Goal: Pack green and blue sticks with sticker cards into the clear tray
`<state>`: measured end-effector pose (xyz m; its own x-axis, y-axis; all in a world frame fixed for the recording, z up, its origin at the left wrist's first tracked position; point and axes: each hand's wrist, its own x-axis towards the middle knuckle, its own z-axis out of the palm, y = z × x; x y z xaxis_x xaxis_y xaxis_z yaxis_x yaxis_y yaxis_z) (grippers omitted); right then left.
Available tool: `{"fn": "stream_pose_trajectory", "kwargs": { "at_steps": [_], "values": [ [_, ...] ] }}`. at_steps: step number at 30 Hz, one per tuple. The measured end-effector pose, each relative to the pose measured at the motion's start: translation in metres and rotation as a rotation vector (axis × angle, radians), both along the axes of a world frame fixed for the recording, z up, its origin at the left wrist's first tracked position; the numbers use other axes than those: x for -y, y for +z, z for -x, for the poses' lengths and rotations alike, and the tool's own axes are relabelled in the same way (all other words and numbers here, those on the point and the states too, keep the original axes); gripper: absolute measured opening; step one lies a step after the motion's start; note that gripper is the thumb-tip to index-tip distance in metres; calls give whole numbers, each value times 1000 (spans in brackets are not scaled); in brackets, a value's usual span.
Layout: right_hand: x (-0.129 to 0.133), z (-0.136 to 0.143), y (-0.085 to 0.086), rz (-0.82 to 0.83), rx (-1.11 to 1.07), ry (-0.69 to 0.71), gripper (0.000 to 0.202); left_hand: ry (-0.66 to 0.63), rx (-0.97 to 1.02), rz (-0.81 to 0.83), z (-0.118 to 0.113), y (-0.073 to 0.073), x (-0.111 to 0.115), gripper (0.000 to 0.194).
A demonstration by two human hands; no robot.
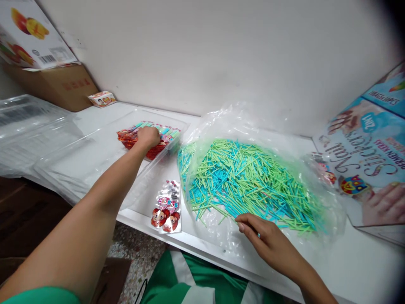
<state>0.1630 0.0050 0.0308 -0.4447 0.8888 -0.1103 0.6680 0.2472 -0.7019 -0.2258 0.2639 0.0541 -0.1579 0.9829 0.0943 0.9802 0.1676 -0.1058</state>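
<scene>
A clear plastic tray holds a row of red packets with green and blue sticks showing at their tops. My left hand reaches into the tray, closed at the packets; what its fingers hold is hidden. A large open clear bag of green and blue sticks lies to the right. At its near edge is my right hand, thumb and forefinger pinched together, with what they hold too small to make out. Printed clear packets with red-haired cartoon faces lie between tray and bag.
Empty clear trays are stacked at the left. Behind them stand a brown carton, a fruit-printed box and a small box. A Nail Stickers box stands at the right. The table's front edge runs below.
</scene>
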Motion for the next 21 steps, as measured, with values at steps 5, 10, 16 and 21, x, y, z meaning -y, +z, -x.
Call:
{"fn": "stream_pose_trajectory", "kwargs": {
  "at_steps": [5,10,16,21],
  "values": [
    [-2,0,-2,-2,-7,12,24,-16,146,-82,-4,24,4,43],
    [-5,3,-7,-16,-26,31,24,-233,674,-346,-39,48,104,43],
    [-4,6,-10,-17,-55,81,24,-139,454,-8,-62,-30,239,44],
    [2,5,-9,-30,-51,113,26,260,466,157,-32,-85,226,61]
  ]
}}
